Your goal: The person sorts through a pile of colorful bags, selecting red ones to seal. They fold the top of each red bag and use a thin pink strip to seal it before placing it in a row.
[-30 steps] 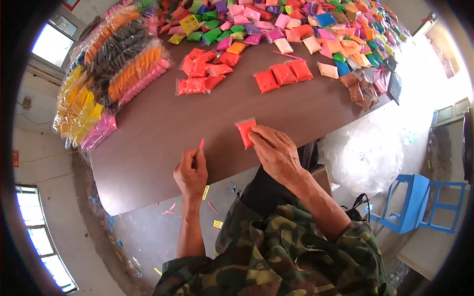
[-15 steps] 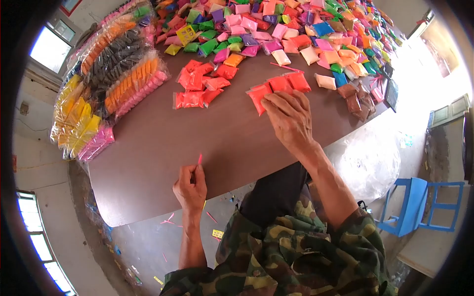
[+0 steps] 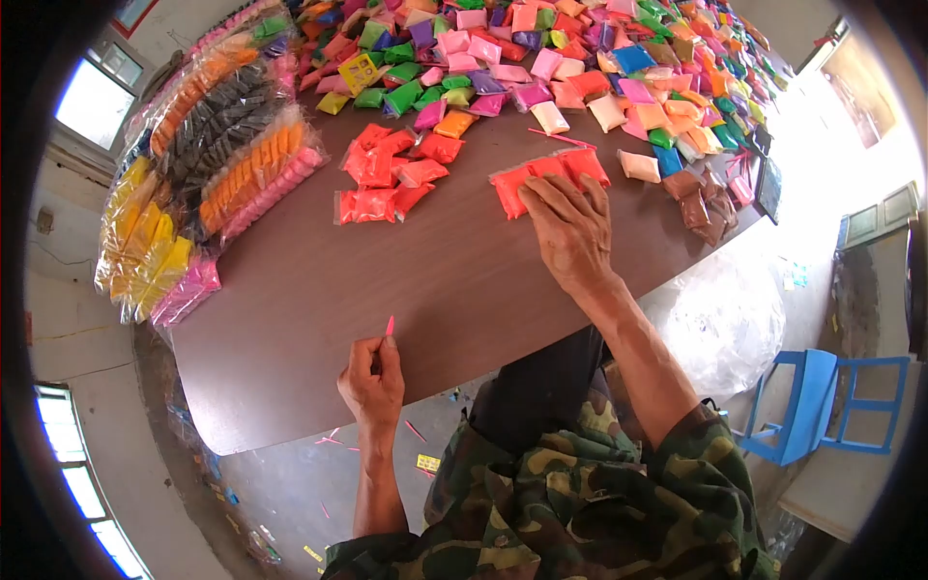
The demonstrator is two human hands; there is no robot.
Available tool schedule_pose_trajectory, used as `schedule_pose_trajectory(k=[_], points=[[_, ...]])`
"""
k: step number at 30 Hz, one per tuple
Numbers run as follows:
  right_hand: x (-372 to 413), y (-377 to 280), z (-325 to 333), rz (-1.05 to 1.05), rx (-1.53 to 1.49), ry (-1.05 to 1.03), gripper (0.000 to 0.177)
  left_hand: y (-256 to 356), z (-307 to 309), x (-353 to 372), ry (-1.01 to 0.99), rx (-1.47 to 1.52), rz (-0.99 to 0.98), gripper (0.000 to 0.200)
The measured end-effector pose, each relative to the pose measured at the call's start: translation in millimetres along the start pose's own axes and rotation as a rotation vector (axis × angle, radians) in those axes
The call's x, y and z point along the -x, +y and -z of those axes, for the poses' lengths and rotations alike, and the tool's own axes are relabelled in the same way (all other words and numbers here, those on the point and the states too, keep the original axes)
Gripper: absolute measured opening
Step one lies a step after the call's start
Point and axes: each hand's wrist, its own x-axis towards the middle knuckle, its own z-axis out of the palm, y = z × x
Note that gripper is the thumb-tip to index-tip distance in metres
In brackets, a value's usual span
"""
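Note:
My left hand [image 3: 371, 380] is closed near the table's front edge, pinching a small pointed pink plastic stick [image 3: 391, 326] that points up from the fingertips. My right hand [image 3: 572, 232] reaches farther over the table, its fingers curled onto a short row of red packets [image 3: 509, 193]. These are soft, clear-wrapped packets lying side by side, partly hidden under the fingers. To the left of them sits a loose cluster of similar red packets [image 3: 373, 166], untouched by either hand.
A large heap of coloured packets [image 3: 483, 48] covers the back of the brown table [image 3: 290, 319]. Bagged rows of packets [image 3: 246, 184] stand at the left. Brown packets [image 3: 709, 208] lie near the right edge. A blue stool [image 3: 807, 406] stands on the floor at right.
The leftmost red packet under my right hand has swung in closer, so the row is straighter and tighter. My left hand has barely moved and keeps the pink stick.

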Motion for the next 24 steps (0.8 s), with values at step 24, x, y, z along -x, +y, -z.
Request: schedule_pose_trajectory(k=[24], points=[[-19,-45,24,0.044,-0.124,-0.053,0.041,1,0,0,0.03,-0.004,-0.02,0.013]])
